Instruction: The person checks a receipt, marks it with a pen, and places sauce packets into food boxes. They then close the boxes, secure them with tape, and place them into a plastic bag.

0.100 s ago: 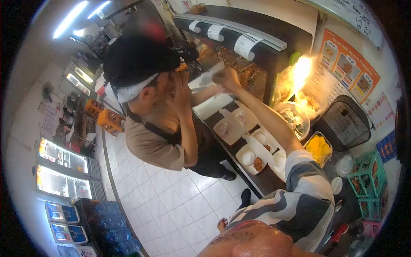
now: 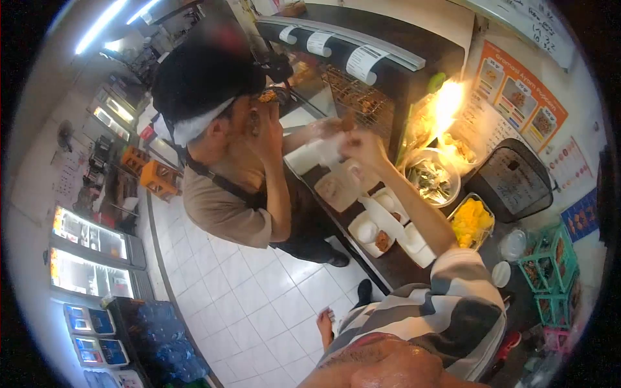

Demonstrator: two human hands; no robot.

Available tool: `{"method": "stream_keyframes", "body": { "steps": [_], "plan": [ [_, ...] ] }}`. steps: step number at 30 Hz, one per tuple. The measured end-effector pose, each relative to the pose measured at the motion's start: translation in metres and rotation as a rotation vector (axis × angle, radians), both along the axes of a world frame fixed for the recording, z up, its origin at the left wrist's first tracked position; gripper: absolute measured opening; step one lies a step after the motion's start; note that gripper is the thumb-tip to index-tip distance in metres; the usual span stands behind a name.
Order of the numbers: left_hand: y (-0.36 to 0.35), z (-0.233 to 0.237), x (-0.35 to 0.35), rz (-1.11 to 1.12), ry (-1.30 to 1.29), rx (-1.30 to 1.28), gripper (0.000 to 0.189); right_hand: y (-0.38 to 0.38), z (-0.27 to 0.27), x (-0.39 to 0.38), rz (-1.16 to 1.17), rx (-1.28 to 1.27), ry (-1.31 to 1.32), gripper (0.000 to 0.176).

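Observation:
My right arm in a striped sleeve reaches over the counter. At its end my right hand point(image 2: 363, 147) is blurred, its fingers curled beside a pale, thin sheet-like thing point(image 2: 332, 148); what they grip is not clear. A co-worker's hand point(image 2: 321, 129) is close by, near a small brown thing point(image 2: 349, 121). Below my forearm lie white open food boxes; one box point(image 2: 363, 230) holds a rounded white portion and a brown fried piece point(image 2: 382, 242). A clear-lidded box point(image 2: 336, 189) sits farther left. My left hand point(image 2: 325, 325) hangs low over the floor, fingers apart.
A co-worker point(image 2: 226, 194) in a black cap stands at the counter, other hand near the mouth. A display warmer point(image 2: 362, 97) stands behind. To the right are a bowl of wrapped packets point(image 2: 432, 181), a tray of yellow items point(image 2: 472, 223), a dark mesh basket point(image 2: 514, 181) and green baskets point(image 2: 550, 262).
My right hand has moved down and slightly right, away from the warmer. My left hand shows more and is higher at the lower edge. The view has shifted slightly.

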State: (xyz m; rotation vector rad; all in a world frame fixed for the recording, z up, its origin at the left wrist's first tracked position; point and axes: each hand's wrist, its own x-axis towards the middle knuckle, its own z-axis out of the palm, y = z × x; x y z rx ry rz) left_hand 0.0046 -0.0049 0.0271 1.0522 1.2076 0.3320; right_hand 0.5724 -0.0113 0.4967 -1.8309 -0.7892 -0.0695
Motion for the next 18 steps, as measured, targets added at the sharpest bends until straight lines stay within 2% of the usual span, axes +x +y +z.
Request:
{"method": "stream_keyframes", "body": {
  "steps": [1,2,4,5,6,8,9,10,12,13,14,16,17,18],
  "plan": [
    [0.008,0.088,0.051,-0.102,0.067,0.000,0.033,-0.041,0.001,-0.021,0.061,-0.112,-0.104,0.018],
    [0.009,0.131,0.077,-0.140,-0.020,0.027,0.033,-0.076,0.005,-0.061,0.126,-0.046,0.090,0.015],
    [0.015,0.184,0.126,-0.341,-0.144,0.118,0.037,-0.131,-0.049,-0.102,0.171,0.115,0.059,0.015],
    [0.012,0.219,0.151,-0.463,-0.282,0.198,0.038,-0.158,-0.064,-0.123,0.193,0.157,0.228,0.015],
    [0.004,0.260,0.182,-0.510,-0.337,0.080,0.039,-0.181,-0.074,-0.143,0.213,0.200,0.399,0.015],
    [-0.013,0.275,0.218,-0.757,-0.675,-0.067,0.041,-0.217,-0.077,-0.184,0.162,0.203,0.515,0.015],
    [-0.032,0.269,0.229,-0.758,-0.722,-0.246,0.042,-0.235,-0.074,-0.200,0.107,0.210,0.627,0.015],
    [-0.056,0.262,0.239,-0.752,-0.764,-0.433,0.043,-0.253,-0.066,-0.212,0.096,0.197,0.644,0.015],
    [-0.108,0.311,0.249,-0.684,-0.608,-0.507,0.052,-0.285,-0.058,-0.239,0.025,0.096,0.641,0.017],
    [-0.121,0.299,0.256,-0.772,-0.656,-0.554,0.047,-0.298,-0.061,-0.251,0.020,0.173,0.530,0.019],
    [-0.136,0.285,0.261,-0.856,-0.706,-0.609,0.043,-0.315,-0.057,-0.264,-0.012,0.168,0.583,0.019],
    [-0.171,0.344,0.262,-1.030,-0.621,-0.444,0.035,-0.352,-0.085,-0.287,-0.137,0.303,0.630,0.019],
    [-0.188,0.350,0.257,-1.036,-0.595,-0.477,0.035,-0.366,-0.081,-0.301,-0.165,0.296,0.659,0.019],
    [-0.203,0.352,0.251,-1.087,-0.573,-0.386,0.032,-0.377,-0.069,-0.313,-0.284,0.343,0.709,0.022]
  ]
}}
